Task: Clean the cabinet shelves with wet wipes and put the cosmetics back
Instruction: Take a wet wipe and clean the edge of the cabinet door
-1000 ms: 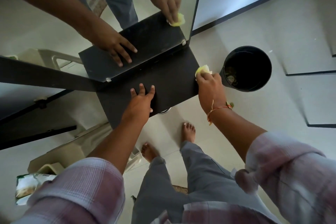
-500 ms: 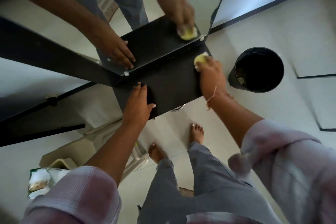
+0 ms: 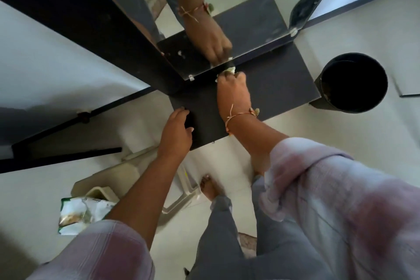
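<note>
The person stands over a dark shelf (image 3: pixel 272 88) that juts out from a wall mirror (image 3: pixel 250 7). The shelf's back edge meets the bottom edge of the glass.

The right hand (image 3: pixel 234 95) reaches across the shelf to that back edge. Its fingers are curled tightly together and pinch a crumpled pale wet wipe (image 3: pixel 227 71), which is pressed into the seam where shelf and mirror meet, near the middle of the shelf's width. A thread bracelet (image 3: pixel 241 116) circles the wrist, which lies over the front part of the shelf.

The left hand (image 3: pixel 177 129) grips the shelf's front left corner. Its fingers are held close together and curl over the left edge, and the thumb lies on the top surface.

Open dark surface runs from the right hand to the shelf's right edge, and a narrower strip lies between the two hands.

On the floor (image 3: pixel 341 154) a round black bin (image 3: pixel 354 82) stands just beside the shelf's front right corner. Below the shelf to the left is a pale plastic stool (image 3: pixel 127 173), and a green and white wipes packet (image 3: pixel 84 211) lies on it. One bare foot (image 3: pixel 210 186) shows beneath the shelf's front edge, near the stool.
</note>
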### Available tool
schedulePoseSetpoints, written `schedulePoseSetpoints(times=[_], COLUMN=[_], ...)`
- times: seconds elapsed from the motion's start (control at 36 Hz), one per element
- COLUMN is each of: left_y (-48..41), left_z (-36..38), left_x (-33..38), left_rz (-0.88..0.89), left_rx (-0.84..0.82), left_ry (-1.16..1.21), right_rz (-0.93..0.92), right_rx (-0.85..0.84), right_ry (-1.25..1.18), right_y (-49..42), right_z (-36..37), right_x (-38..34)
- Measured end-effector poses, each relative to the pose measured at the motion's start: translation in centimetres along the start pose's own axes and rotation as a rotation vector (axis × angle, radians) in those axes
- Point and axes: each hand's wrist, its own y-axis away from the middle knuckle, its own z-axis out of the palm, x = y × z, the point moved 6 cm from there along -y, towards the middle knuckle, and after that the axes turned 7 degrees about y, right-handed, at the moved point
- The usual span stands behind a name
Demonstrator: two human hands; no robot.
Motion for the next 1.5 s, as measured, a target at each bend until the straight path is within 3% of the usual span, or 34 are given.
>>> schedulePoseSetpoints(times=[0.14, 0.22, 0.33, 0.53, 0.58, 0.67, 0.81, 0.92, 1.03, 1.28, 1.5], left_y=[1.1, 1.5, 1.8, 1.5, 1.3, 0.9, 0.8, 0.5, -0.1, -1.1, -1.2], left_z=[-1.0, -1.2, -1.5, -1.6, -0.8, 1.2, 4.6, 6.4, 7.3, 8.2, 8.2], left_x=[-1.0, -1.5, -2.0, -0.9, 0.3, 1.0, 3.2, 5.0, 6.2, 7.6, 9.0], left_rz=[-0.02, -0.039, -0.069, -0.009, 0.096, 0.115, 0.229, 0.192, 0.127, 0.049, -0.001], left_rx=[0.095, 0.113, 0.117, 0.11, 0.056, -0.012, -0.118, -0.159, -0.156, -0.156, -0.186], left_ry=[0.057, 0.065, 0.043, 0.047, 0.015, -0.048, -0.194, -0.305, -0.344, -0.393, -0.425], right_rz=[-0.042, -0.219, -0.444, -0.616, -0.592, -0.519, -0.238, 0.022, 0.141, 0.089, 0.07], right_rx=[0.022, -0.032, -0.092, -0.116, -0.113, -0.05, -0.05, -0.026, 0.029, 0.038, -0.054], right_ry=[-0.237, -0.3, -0.228, -0.199, -0.223, -0.202, -0.13, -0.118, -0.139, -0.147, -0.138], right_y=[1.1, 1.8, 3.4, 9.3, 10.8, 12.0, 12.2, 10.7, 7.1, -2.9, 5.5], right_z=[0.1, 0.2, 0.2, 0.1, 0.4, 0.5, -0.5, -1.2, -1.1, -2.7, -3.1], right_x=[-3.1, -6.1, -8.8, -6.9, -5.4, -2.0, 6.6, 13.9, 18.4, 19.4, 20.6])
